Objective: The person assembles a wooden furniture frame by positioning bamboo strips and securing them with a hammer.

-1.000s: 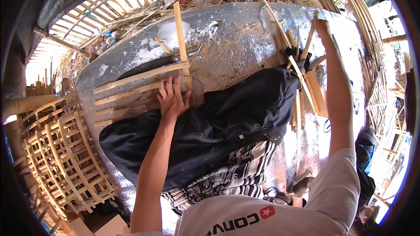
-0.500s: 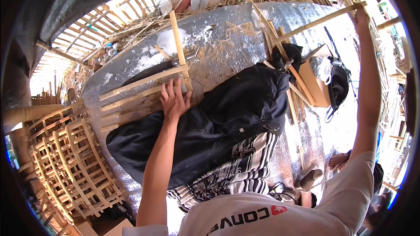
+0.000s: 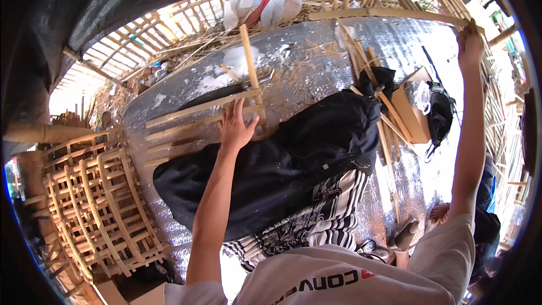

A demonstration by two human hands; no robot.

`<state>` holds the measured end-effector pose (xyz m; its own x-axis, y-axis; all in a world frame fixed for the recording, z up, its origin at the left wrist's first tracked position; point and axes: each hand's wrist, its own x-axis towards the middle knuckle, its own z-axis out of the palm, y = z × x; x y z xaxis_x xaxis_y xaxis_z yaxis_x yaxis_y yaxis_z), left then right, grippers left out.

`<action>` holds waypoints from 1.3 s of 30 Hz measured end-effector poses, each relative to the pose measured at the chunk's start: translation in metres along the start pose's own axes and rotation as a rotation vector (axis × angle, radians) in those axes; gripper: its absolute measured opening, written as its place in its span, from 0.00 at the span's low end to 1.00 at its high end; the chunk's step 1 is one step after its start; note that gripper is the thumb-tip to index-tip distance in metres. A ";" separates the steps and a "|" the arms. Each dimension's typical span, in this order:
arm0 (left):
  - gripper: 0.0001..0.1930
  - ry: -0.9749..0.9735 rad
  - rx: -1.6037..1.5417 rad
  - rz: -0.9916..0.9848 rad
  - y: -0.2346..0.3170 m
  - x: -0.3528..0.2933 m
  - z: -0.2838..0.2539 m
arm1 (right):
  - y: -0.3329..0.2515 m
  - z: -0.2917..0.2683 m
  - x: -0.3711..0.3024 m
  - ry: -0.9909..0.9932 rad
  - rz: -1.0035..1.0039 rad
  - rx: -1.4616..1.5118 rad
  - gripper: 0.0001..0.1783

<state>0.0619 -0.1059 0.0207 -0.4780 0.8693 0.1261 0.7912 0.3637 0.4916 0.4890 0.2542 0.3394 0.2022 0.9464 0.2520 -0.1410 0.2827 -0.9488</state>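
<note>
My right hand [image 3: 470, 45], raised at the far right, is closed round one end of a long bamboo strip [image 3: 389, 13]. The strip runs leftward along the far edge of the silver mat. My left hand [image 3: 235, 127] lies with fingers spread over a bamboo frame [image 3: 195, 108], its fingertips at the upper slats. That frame has several parallel slats joined to a crosswise upright piece [image 3: 249, 59]. Black cloth [image 3: 271, 172] covers my legs beneath the left forearm, and a black-and-white patterned cloth [image 3: 316, 214] shows below it.
A stack of woven bamboo lattice panels [image 3: 101, 209] stands at the left. On the silver mat [image 3: 169, 96], beyond my legs, are loose bamboo strips [image 3: 389, 161], a cardboard box [image 3: 411, 114] and a black bag [image 3: 440, 114]. Another person's foot [image 3: 439, 212] shows at lower right.
The bamboo strip in my right hand has swung from a slant across the mat to nearly level along its far edge. My left hand stays at the frame; the whole view has shifted slightly.
</note>
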 end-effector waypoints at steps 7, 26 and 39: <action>0.30 -0.228 -1.298 -0.420 0.055 0.003 -0.047 | 0.140 0.090 -0.243 -0.253 0.673 0.496 0.15; 0.09 0.317 -1.681 -0.306 0.016 -0.023 -0.089 | 0.181 0.152 -0.375 -0.541 0.896 0.141 0.16; 0.06 0.138 -1.717 -0.455 -0.064 0.033 -0.072 | 0.238 0.186 -0.330 -0.742 0.865 0.022 0.11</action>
<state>-0.0314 -0.1245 0.0552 -0.6215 0.7448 -0.2428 -0.6044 -0.2587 0.7535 0.2083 0.0382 0.0659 -0.5932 0.6821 -0.4275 0.0271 -0.5139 -0.8574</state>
